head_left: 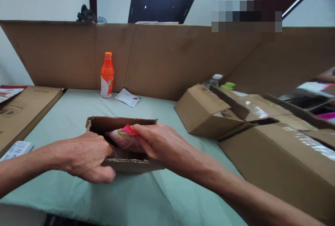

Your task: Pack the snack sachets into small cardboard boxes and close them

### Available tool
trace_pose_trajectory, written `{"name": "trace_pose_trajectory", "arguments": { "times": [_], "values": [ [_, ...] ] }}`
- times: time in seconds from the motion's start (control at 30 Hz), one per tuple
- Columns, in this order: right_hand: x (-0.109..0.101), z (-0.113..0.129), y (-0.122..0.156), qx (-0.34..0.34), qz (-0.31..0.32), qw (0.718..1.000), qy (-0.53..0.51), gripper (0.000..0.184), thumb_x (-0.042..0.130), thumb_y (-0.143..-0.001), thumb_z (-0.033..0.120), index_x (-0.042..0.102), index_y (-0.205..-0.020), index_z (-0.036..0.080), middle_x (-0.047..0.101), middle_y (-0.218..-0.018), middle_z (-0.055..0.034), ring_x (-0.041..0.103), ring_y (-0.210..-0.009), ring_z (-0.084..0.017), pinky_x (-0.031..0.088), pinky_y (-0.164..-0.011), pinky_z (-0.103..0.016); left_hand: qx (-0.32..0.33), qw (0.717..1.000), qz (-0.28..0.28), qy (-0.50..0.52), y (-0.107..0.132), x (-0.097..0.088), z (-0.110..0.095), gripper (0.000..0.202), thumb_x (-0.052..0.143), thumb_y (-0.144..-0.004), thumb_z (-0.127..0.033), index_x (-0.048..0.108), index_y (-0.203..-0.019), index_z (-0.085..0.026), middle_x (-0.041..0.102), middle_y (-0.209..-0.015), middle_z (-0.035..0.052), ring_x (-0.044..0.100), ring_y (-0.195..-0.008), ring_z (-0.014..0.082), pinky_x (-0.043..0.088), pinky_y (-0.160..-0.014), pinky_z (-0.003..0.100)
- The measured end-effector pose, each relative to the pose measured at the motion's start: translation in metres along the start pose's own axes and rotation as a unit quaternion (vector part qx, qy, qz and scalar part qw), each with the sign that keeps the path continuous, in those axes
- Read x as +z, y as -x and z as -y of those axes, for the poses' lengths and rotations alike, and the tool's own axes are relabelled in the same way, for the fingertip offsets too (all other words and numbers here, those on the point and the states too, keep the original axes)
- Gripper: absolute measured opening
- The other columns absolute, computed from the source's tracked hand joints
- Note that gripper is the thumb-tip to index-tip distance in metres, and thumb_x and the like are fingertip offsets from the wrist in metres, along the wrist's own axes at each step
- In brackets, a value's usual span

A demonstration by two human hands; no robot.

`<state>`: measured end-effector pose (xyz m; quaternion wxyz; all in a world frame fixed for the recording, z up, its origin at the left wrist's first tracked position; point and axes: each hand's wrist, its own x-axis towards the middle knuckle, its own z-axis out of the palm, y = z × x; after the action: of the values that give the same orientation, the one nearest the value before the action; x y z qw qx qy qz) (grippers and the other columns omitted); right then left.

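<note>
A small open cardboard box [131,166] sits on the cloth-covered table in front of me. My left hand [86,156] is at its left front corner, with the fingers curled over the edge into the box and the thumb outside the front wall. The fingertips are hidden inside. My right hand [154,142] reaches over the box's right side and pinches a soft plastic packet [125,140] with red and green print. The packet lies partly inside the box, tilted, its upper corner between my right thumb and fingers.
Behind the box stand an orange drink bottle [106,75] and a flat white sachet [127,97]. Open cardboard boxes [209,114] line the right side. A flat carton [28,114] and a white object [17,149] lie left. A cardboard screen [170,58] closes the back.
</note>
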<state>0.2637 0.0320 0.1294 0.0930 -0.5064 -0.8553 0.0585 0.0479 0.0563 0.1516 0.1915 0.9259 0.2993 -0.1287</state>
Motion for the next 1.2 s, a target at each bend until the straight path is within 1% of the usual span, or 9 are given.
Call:
{"name": "trace_pose_trajectory", "arguments": {
  "times": [0.13,0.23,0.4,0.5,0.63,0.73,0.93,1.07,1.2],
  "values": [
    [0.004,0.000,0.016,-0.018,-0.144,0.989,0.001,0.033,0.041,-0.103,0.023,0.053,-0.073,0.021,0.066,-0.063,-0.0003,0.050,-0.050,-0.012,0.027,-0.051,-0.027,-0.006,0.997,0.048,0.055,-0.001,-0.017,0.007,0.032,0.029,-0.098,-0.026,0.055,-0.079,-0.019,0.069,-0.090,0.0034,0.062,-0.082,0.0184,0.047,-0.074,0.027],
    [0.012,0.002,0.030,-0.048,-0.197,0.979,-0.003,0.029,0.038,-0.103,0.016,0.055,-0.080,0.021,0.065,-0.064,0.0006,0.052,-0.050,-0.012,0.029,-0.052,-0.027,-0.028,0.996,0.086,0.027,-0.011,-0.023,0.012,0.033,0.031,-0.099,-0.023,0.060,-0.085,-0.018,0.071,-0.096,0.0049,0.064,-0.085,0.0189,0.048,-0.075,0.026],
    [0.024,0.004,0.046,-0.051,-0.197,0.979,0.019,0.027,0.040,-0.090,0.000,0.055,-0.080,0.021,0.065,-0.064,0.0004,0.056,-0.051,-0.013,0.026,-0.051,-0.028,-0.130,0.981,0.126,-0.072,-0.043,-0.014,0.007,0.023,0.050,-0.091,-0.021,0.070,-0.084,-0.013,0.074,-0.086,0.0144,0.068,-0.078,0.0275,0.051,-0.072,0.037],
    [0.025,0.001,0.054,-0.039,-0.202,0.978,0.015,0.030,0.040,-0.084,-0.003,0.059,-0.087,0.020,0.067,-0.067,-0.0002,0.058,-0.054,-0.014,0.029,-0.053,-0.027,-0.124,0.976,0.151,-0.090,-0.059,-0.008,0.001,0.021,0.061,-0.095,-0.031,0.072,-0.097,-0.013,0.074,-0.093,0.0100,0.070,-0.082,0.0247,0.055,-0.077,0.040],
    [0.023,-0.004,0.059,-0.013,-0.199,0.980,0.016,0.035,0.042,-0.081,-0.005,0.064,-0.096,0.019,0.074,-0.079,-0.0029,0.064,-0.062,-0.016,0.035,-0.054,-0.027,-0.084,0.981,0.152,-0.084,-0.066,-0.007,-0.004,0.031,0.049,-0.104,-0.038,0.068,-0.117,-0.017,0.073,-0.117,0.0115,0.069,-0.100,0.0247,0.052,-0.086,0.038],
    [0.023,-0.004,0.059,-0.005,-0.206,0.978,0.026,0.035,0.042,-0.085,-0.003,0.066,-0.098,0.019,0.076,-0.083,-0.0044,0.067,-0.063,-0.018,0.038,-0.053,-0.028,-0.071,0.983,0.156,-0.065,-0.062,-0.011,-0.003,0.040,0.041,-0.104,-0.040,0.072,-0.111,-0.017,0.076,-0.110,0.0141,0.070,-0.094,0.0277,0.048,-0.078,0.034],
    [0.025,-0.003,0.057,0.022,-0.194,0.980,0.025,0.031,0.039,-0.099,0.009,0.068,-0.101,0.020,0.076,-0.083,-0.0060,0.068,-0.061,-0.017,0.042,-0.053,-0.027,-0.087,0.978,0.189,0.015,-0.042,-0.024,0.003,0.084,0.016,-0.097,-0.073,0.073,-0.081,-0.014,0.075,-0.085,0.0136,0.067,-0.073,0.0247,0.046,-0.062,0.030],
    [0.019,-0.006,0.055,0.018,-0.188,0.982,0.005,0.029,0.042,-0.096,0.008,0.068,-0.098,0.021,0.076,-0.080,-0.0036,0.068,-0.061,-0.018,0.043,-0.054,-0.027,-0.042,0.974,0.216,0.060,-0.034,-0.029,0.002,0.063,0.042,-0.090,-0.072,0.073,-0.112,-0.021,0.077,-0.108,0.0068,0.069,-0.090,0.0239,0.050,-0.071,0.027],
    [0.006,-0.009,0.044,0.007,-0.166,0.986,-0.013,0.023,0.050,-0.093,0.008,0.069,-0.093,0.022,0.075,-0.080,-0.0013,0.067,-0.063,-0.016,0.042,-0.057,-0.025,-0.033,0.978,0.206,0.027,-0.026,-0.018,-0.008,0.044,0.063,-0.080,-0.044,0.072,-0.117,-0.022,0.077,-0.101,0.0094,0.069,-0.084,0.0276,0.048,-0.064,0.031]
  ]
}}
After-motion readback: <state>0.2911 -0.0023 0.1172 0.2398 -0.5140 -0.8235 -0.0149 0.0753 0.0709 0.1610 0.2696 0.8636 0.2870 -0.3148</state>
